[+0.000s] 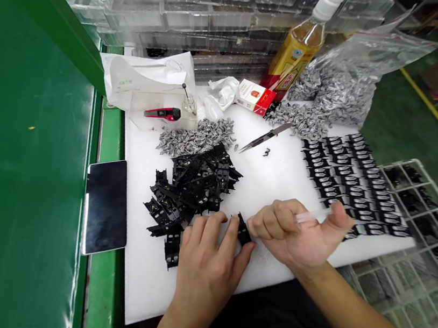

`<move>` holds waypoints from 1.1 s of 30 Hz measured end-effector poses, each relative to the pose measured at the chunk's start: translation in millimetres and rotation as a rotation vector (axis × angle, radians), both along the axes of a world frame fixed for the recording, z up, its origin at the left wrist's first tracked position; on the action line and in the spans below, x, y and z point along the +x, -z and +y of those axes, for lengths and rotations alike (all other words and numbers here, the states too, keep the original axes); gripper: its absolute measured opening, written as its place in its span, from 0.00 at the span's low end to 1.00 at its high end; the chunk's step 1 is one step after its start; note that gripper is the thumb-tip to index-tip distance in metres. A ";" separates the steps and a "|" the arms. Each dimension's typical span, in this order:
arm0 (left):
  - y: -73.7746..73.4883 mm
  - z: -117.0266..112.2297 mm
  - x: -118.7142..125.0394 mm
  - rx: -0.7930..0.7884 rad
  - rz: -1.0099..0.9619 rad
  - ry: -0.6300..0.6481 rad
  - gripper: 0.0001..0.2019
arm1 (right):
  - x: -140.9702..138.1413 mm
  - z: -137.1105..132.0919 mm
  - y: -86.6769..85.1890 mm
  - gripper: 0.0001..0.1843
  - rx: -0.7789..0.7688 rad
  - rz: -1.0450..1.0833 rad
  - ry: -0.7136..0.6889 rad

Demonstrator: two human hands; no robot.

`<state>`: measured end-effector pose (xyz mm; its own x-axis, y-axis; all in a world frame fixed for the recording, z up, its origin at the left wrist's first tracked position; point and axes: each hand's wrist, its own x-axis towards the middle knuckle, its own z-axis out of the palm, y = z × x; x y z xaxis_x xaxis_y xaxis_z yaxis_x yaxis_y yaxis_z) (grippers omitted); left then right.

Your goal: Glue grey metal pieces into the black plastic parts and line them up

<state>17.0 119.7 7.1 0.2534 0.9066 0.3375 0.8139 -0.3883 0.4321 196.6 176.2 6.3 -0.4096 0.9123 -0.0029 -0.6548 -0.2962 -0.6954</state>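
Note:
Near the front of the white board, my left hand pinches a small black plastic part between thumb and index finger. My right hand curls its fingers around a thin translucent stick, thumb stretched out; its fingertips are close beside the black part. Whether they touch it I cannot tell. Beyond my left hand lies a heap of similar black parts. Small grey metal pieces are piled behind that heap. To the right, black parts with grey pieces on them lie in columns.
Tweezers lie mid-board. At the back are a utility knife, a red-white box, a bottle and a bag of grey pieces. A tablet rests left. Clear trays stand behind; a divided tray sits lower right.

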 end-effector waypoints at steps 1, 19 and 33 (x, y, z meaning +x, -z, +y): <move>0.0 0.0 0.0 -0.001 0.002 -0.001 0.18 | 0.0 0.0 0.0 0.36 0.002 -0.003 -0.005; -1.5 -1.5 -0.3 -0.004 0.013 -0.007 0.18 | -1.0 0.1 1.0 0.34 0.047 0.021 -0.001; -2.5 -0.3 0.2 -0.002 0.021 -0.006 0.18 | 0.9 -1.9 2.0 0.34 0.045 0.023 0.029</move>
